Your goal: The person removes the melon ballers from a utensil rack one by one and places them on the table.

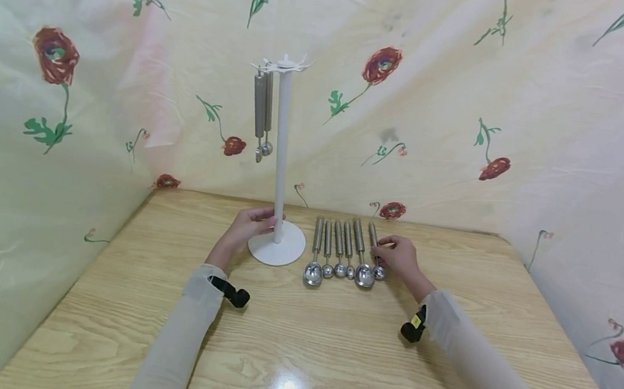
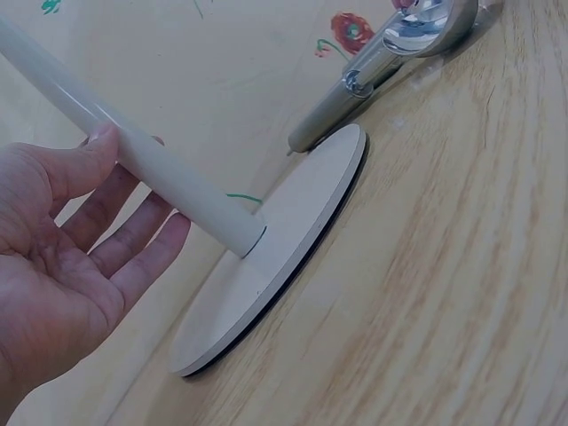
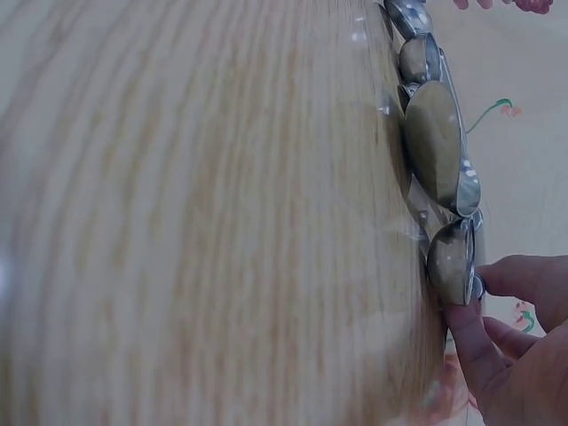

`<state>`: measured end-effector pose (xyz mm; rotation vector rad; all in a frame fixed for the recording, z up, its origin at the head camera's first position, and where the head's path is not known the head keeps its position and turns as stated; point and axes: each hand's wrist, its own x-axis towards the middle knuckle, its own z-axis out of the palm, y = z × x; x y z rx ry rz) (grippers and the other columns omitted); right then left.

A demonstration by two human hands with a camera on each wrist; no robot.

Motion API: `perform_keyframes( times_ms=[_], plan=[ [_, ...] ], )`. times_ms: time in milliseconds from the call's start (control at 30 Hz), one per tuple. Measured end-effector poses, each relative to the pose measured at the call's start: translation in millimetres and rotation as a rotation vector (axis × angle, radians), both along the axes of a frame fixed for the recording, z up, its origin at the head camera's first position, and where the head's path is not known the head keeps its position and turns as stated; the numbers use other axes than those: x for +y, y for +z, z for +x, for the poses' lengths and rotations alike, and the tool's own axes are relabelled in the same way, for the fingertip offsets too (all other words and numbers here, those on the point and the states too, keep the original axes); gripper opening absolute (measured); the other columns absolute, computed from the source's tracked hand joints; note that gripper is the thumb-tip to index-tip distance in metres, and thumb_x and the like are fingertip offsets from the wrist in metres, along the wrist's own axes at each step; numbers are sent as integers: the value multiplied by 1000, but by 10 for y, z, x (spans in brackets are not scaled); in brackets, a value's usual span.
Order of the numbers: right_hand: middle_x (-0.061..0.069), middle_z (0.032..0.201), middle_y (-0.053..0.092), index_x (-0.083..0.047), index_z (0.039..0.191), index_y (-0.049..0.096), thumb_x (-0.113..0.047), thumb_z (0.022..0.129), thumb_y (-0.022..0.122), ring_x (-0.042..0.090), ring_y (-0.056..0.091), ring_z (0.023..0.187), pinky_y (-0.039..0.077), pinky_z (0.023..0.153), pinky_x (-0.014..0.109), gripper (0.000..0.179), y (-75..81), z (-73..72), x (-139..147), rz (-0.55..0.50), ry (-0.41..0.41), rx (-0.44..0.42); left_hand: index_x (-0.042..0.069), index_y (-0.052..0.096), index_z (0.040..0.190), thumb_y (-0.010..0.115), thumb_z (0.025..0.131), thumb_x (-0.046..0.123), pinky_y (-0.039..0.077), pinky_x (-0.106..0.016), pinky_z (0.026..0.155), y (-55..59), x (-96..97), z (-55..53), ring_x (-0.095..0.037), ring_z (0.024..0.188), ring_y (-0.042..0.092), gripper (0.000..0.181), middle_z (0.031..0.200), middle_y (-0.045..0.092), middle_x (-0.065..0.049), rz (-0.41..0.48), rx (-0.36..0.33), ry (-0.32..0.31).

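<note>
My left hand [image 1: 254, 223] holds the white stand [image 1: 281, 153] low on its pole, just above the round base. In the left wrist view the thumb lies across the pole [image 2: 177, 191], with fingers behind it. My right hand [image 1: 399, 256] pinches the rightmost metal scoop [image 1: 374, 234] by its handle near the bowl; the right wrist view shows thumb and finger right behind that bowl [image 3: 450, 262]. This scoop lies at the end of a row of metal scoops [image 1: 338, 238], handles toward the wall, bowls toward me. Two metal scoops [image 1: 261, 107] hang from the stand's left hooks.
A wooden table [image 1: 297, 332] carries the stand and the row. Behind and beside it hangs a pale flowered cloth [image 1: 444, 75]. The stand's round base [image 1: 282, 256] sits just left of the row.
</note>
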<state>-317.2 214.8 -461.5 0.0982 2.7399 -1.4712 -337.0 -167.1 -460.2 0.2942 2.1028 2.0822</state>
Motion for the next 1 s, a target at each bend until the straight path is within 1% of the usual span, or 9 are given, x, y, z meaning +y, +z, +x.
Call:
perform_keyframes(
  times_ms=[100,233,333,400,567,633,700,867,1000],
  plan=[
    [19,91,74,12,120,62,-13,94,71,7,65,62,63,60,23,37,9,3,-8,9,-3,-2,1,58,142,60,103,10,54,-40,109,10,-3,-2,-31,131,60,40,139,61,-25,-4,-13,13],
    [23,97,74,11,122,62,-14,95,71,8,65,63,63,62,23,38,34,7,-20,18,-12,-2,1,57,142,60,103,11,54,-40,109,33,-4,11,-30,131,60,40,140,61,-24,-16,-10,13],
    [25,101,74,10,123,62,-15,95,71,8,66,64,63,64,23,38,47,5,-19,16,-16,-8,0,55,144,58,104,11,53,-41,110,42,3,21,-30,130,59,41,142,59,-26,-20,8,-3],
    [26,102,73,10,123,61,-15,95,70,8,66,65,64,64,23,39,46,-1,-11,13,-17,-14,-2,54,144,57,105,10,52,-42,111,46,12,27,-30,130,60,41,142,58,-27,-31,35,-22],
    [27,106,73,11,124,61,-16,96,70,8,67,67,64,67,24,40,33,-17,4,4,-13,-31,5,52,148,51,106,6,50,-44,114,67,48,42,-30,128,62,42,139,62,-23,-34,79,-67],
    [27,107,73,10,124,61,-16,95,71,9,68,69,65,67,25,40,39,-8,4,-9,-12,-39,8,52,148,50,106,4,50,-45,114,76,65,50,-27,124,63,43,136,64,-20,-24,78,-67],
    [27,106,73,11,124,61,-15,95,71,11,68,70,65,68,26,41,56,11,6,-26,-1,-42,7,54,146,50,106,3,51,-45,113,77,81,53,-23,120,64,41,131,67,-18,-21,81,-53],
    [21,94,74,14,121,60,-16,93,72,13,69,69,65,65,26,43,108,65,22,-66,30,-48,4,59,141,53,104,4,56,-41,107,51,133,57,-17,111,67,37,124,70,-18,-21,80,30],
    [21,97,73,13,123,60,-16,94,71,12,68,70,64,66,25,43,117,84,11,-58,19,-66,3,62,138,56,103,1,60,-34,99,20,175,55,-15,107,70,36,124,71,-21,6,69,102]
  ],
)
